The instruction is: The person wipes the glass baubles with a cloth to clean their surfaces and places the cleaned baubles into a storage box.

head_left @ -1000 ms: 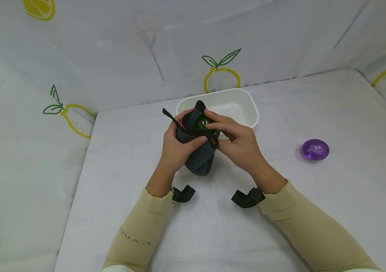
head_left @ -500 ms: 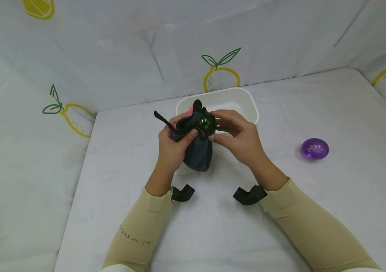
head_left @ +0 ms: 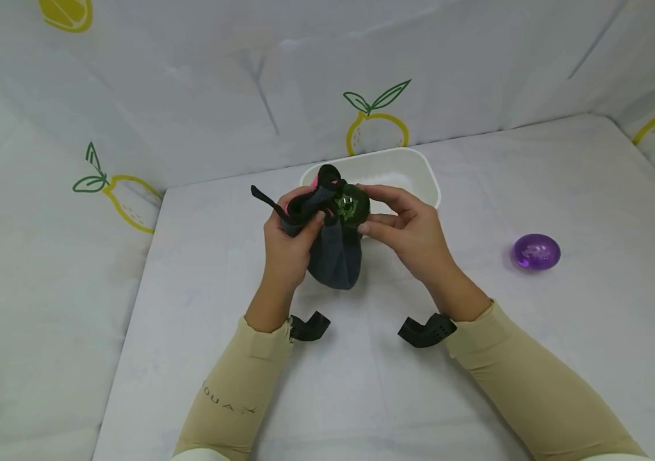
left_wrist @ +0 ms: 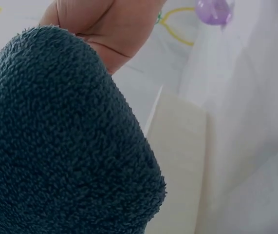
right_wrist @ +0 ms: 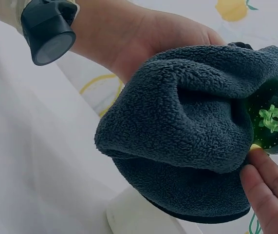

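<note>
In the head view my left hand (head_left: 288, 246) grips a dark blue-grey fleecy cloth (head_left: 335, 262) with black edging, bunched up with a fold hanging down. A bit of pink shows at its upper part. A glossy, see-through green ball (head_left: 354, 205) sits at the cloth's right side, and my right hand (head_left: 410, 232) pinches it between thumb and fingers. From the right wrist, a light-green flower shape shows inside the green ball (right_wrist: 272, 119), partly wrapped by the cloth (right_wrist: 177, 117). The cloth (left_wrist: 65, 136) fills much of the left wrist view, hiding the ball.
Behind the hands stands a white rectangular tub (head_left: 413, 168), partly covered by them. A purple see-through ball (head_left: 536, 251) lies on the white-covered table (head_left: 534, 346) to the right. A white backdrop (head_left: 200, 96) with printed lemons rises along the back and left.
My left hand has drawn the cloth leftward, uncovering more of the green ball. My right fingers have shifted from on top of the ball to its right side.
</note>
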